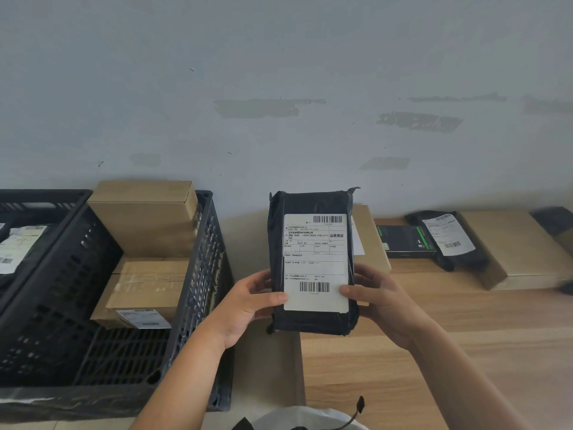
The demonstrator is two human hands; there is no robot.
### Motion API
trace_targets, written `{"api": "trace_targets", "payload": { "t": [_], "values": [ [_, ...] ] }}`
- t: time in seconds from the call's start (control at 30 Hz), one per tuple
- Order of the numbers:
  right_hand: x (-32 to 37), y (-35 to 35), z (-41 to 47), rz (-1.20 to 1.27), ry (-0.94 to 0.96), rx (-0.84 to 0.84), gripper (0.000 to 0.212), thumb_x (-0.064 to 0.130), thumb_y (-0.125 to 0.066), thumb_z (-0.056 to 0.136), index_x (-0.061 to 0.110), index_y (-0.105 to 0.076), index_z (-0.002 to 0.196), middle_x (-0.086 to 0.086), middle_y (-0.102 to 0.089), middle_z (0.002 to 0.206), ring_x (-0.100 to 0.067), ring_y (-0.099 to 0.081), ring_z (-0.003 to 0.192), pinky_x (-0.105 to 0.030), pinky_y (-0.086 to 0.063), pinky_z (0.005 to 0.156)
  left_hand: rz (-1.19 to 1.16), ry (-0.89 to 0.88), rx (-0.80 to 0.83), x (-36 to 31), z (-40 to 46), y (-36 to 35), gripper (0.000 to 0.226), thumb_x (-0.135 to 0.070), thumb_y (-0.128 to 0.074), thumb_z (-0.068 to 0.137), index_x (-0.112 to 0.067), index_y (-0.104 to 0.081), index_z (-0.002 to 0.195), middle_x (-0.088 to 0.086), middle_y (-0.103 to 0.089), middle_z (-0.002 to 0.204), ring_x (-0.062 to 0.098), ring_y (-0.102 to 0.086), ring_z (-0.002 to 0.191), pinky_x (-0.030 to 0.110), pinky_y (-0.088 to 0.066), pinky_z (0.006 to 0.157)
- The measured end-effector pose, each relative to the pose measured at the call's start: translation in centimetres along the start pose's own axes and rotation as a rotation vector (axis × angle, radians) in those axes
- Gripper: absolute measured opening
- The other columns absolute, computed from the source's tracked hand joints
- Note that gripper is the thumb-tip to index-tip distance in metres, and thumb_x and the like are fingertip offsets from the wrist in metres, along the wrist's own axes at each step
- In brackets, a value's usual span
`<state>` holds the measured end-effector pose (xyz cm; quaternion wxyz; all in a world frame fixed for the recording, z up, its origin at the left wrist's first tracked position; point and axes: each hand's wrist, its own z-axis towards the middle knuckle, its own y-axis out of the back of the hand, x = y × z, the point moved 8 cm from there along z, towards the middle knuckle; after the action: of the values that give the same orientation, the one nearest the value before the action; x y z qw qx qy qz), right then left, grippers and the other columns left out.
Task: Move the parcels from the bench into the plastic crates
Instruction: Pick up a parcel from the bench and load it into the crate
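Partway: my left hand [248,301] and right hand [376,301] grip a black parcel [311,259]; boxes fill the left crate [198,274], parcels remain far right on the bench [434,352].

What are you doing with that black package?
A person is holding a black parcel up with both hands, the left hand and right hand gripping its lower sides, label facing them. To the left stands a dark plastic crate with cardboard boxes already in it. More parcels wait on the wooden bench to the right.
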<state>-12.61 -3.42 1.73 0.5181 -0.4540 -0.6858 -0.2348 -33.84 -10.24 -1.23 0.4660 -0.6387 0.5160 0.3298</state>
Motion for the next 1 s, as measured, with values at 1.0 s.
{"api": "trace_targets", "payload": {
  "t": [1.0],
  "values": [
    [-5.3, -6.9, -3.4, -0.129, -0.165, 0.335, 0.042, 0.0, -0.068, 0.09, 0.013, -0.067, 0.129, -0.007, -0.075, 0.123, -0.027, -0.073, 0.111, -0.056, -0.055, 0.101, -0.136, 0.024, -0.488, 7.7, -15.3, -0.1, 0.039, -0.001, -0.066, 0.095, -0.014, -0.067, 0.132, 0.006, -0.075, 0.124, 0.029, -0.073, 0.111, 0.036, -0.06, 0.091]
  ]
}}
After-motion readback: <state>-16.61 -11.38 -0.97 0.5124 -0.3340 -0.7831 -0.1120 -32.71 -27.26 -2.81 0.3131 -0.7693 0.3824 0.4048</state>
